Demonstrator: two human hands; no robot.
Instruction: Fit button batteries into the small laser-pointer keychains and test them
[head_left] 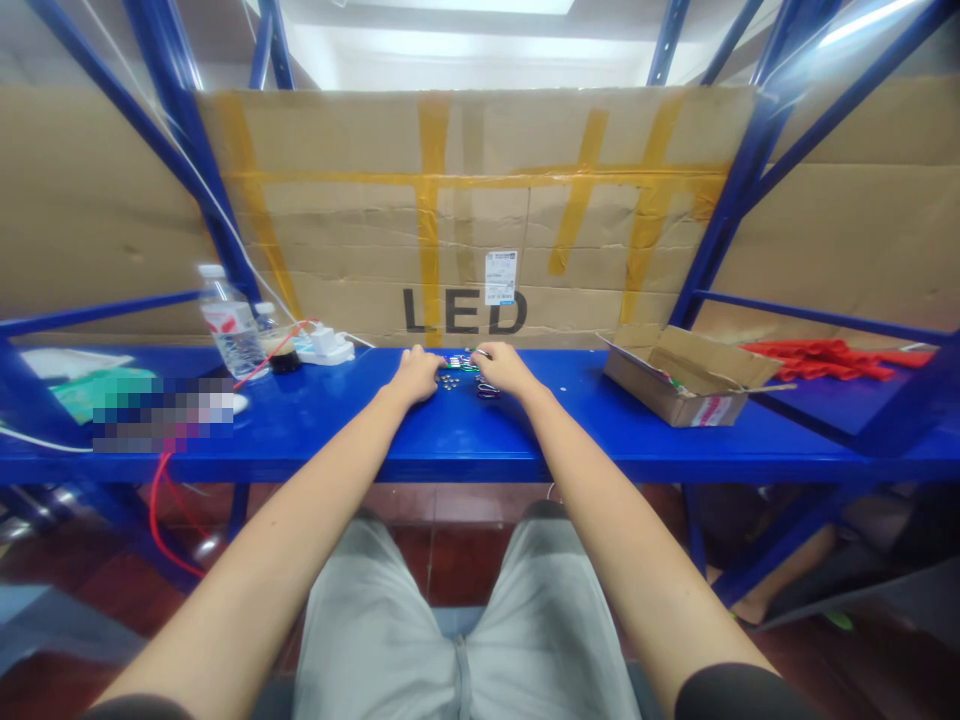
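A small green strip that looks like a circuit board lies on the blue table between my hands. At its left end, my left hand rests low with curled fingers pressed against it. My right hand is closed over the right end, its fingertips pinched on something small and dark that I cannot make out. Several small silvery round pieces lie just in front of the strip. Below my right hand is a small pair of scissors or similar looped handles, partly covered.
An open cardboard box stands at right, with red material beyond it. At left are a water bottle, a dark-filled cup, a white power strip and a red cable. Tall cardboard closes the back.
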